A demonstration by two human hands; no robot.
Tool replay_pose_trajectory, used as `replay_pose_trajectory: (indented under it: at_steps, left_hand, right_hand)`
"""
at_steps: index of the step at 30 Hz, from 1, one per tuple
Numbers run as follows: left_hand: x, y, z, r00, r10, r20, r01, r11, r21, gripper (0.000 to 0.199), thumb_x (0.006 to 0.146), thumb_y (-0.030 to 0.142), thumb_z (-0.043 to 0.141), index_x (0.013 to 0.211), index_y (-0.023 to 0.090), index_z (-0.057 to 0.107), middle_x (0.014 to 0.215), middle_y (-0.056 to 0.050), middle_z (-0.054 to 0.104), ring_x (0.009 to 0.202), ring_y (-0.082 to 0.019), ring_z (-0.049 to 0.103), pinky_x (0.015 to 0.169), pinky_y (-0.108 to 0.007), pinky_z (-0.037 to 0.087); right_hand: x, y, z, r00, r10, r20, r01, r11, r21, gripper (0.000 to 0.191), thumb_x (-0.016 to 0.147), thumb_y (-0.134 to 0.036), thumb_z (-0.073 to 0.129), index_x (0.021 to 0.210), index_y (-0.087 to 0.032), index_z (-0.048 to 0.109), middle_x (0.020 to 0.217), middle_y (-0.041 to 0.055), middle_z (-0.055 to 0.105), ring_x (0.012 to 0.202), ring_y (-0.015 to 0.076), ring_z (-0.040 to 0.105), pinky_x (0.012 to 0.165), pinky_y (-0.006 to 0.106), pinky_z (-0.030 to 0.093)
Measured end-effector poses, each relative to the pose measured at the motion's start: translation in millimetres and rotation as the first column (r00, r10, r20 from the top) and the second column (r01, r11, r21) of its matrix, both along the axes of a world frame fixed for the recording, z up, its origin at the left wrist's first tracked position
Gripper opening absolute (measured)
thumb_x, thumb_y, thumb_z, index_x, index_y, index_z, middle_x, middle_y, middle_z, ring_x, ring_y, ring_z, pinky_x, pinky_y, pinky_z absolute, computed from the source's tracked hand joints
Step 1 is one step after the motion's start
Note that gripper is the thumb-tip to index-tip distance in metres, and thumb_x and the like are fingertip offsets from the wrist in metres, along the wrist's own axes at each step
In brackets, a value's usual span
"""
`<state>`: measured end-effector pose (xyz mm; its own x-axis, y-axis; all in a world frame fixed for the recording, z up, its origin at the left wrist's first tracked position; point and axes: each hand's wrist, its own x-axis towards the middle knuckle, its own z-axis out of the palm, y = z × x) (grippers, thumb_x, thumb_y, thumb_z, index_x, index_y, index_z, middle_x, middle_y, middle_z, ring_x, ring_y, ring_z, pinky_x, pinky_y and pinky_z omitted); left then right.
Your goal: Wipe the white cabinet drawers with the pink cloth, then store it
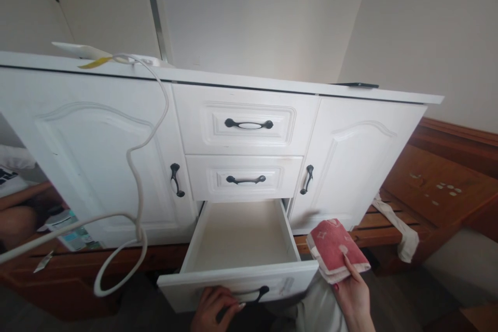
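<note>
1. One view only, from the head camera: a white wooden sideboard (218, 114) with a stack of three drawers between two panelled doors. The bottom white drawer (241, 249) is pulled well out and its pale interior looks bare.
2. The left hand (216, 308) sits at the drawer's front panel, fingers curled around the black metal handle (254, 294) in a closed hold on it.
3. The right hand (356, 298) holds a folded red-and-white cloth (336, 249), pinched between the thumb on top and the fingers beneath. The cloth is in the air just beside the drawer's right front corner, not inside it.
4. Judging how to handle this well: the drawer hangs far out, so a steady, level hold on the handle would stop it tipping or skewing on its runners. The cloth is folded flat and soft, so a pinch near its edge, as here, should keep the folds together; a looser hold might let them fall open.
5. Counted: three drawers, two shut and one open; two cupboard doors, each with one black handle; five black handles in all; one cloth.
6. A white cable (136, 187) loops down the left door from the top, clear of both hands.
</note>
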<state>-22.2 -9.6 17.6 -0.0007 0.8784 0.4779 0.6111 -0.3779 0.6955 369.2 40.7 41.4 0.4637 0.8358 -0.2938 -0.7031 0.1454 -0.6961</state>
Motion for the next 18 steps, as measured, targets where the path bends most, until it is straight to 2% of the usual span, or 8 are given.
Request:
replay_pose_trajectory:
  at_steps: [4, 10, 14, 18]
  left_hand:
    - [0, 21, 9.6, 1.000, -0.020, 0.013, 0.021, 0.997, -0.075, 0.021, 0.083, 0.048, 0.071, 0.072, 0.031, 0.075, 0.080, 0.001, 0.073, 0.087, -0.022, 0.066, 0.082, -0.035, 0.055]
    - [-6, 68, 29.5, 0.995, -0.092, 0.031, 0.097, 0.972, -0.216, 0.019, 0.083, 0.045, 0.071, 0.081, 0.028, 0.077, 0.091, -0.003, 0.072, 0.098, -0.025, 0.060, 0.092, -0.040, 0.049]
    - [-9, 106, 44.5, 0.989, -0.147, -0.003, 0.143, 0.966, -0.215, 0.028, 0.090, 0.048, 0.061, 0.085, 0.025, 0.076, 0.093, -0.004, 0.072, 0.100, -0.025, 0.057, 0.095, -0.041, 0.044]
    - [-11, 146, 48.9, 0.989, -0.145, -0.029, 0.137, 0.972, -0.192, 0.037, 0.091, 0.053, 0.057, 0.082, 0.022, 0.075, 0.090, -0.005, 0.072, 0.099, -0.025, 0.055, 0.096, -0.041, 0.043]
  right_hand:
    - [2, 3, -5.6, 1.000, -0.019, 0.010, 0.019, 1.000, 0.020, 0.032, 0.078, -0.037, 0.070, 0.109, -0.029, 0.074, 0.127, 0.0093, 0.071, 0.129, 0.0311, 0.058, 0.110, 0.064, 0.042]
    - [1, 5, -3.3, 0.998, -0.016, -0.054, 0.016, 1.000, 0.012, 0.033, 0.080, -0.037, 0.071, 0.112, -0.029, 0.073, 0.126, 0.0064, 0.072, 0.131, 0.0265, 0.058, 0.115, 0.057, 0.039]
    - [0, 7, -1.5, 0.999, -0.001, -0.047, 0.001, 1.000, 0.004, 0.032, 0.080, -0.035, 0.070, 0.111, -0.027, 0.073, 0.123, 0.0076, 0.073, 0.128, 0.0267, 0.060, 0.115, 0.057, 0.039]
    - [-3, 8, 0.2, 0.998, 0.015, -0.065, -0.014, 1.000, 0.010, 0.035, 0.080, -0.034, 0.070, 0.114, -0.026, 0.072, 0.122, 0.0076, 0.074, 0.128, 0.0264, 0.060, 0.114, 0.057, 0.041]
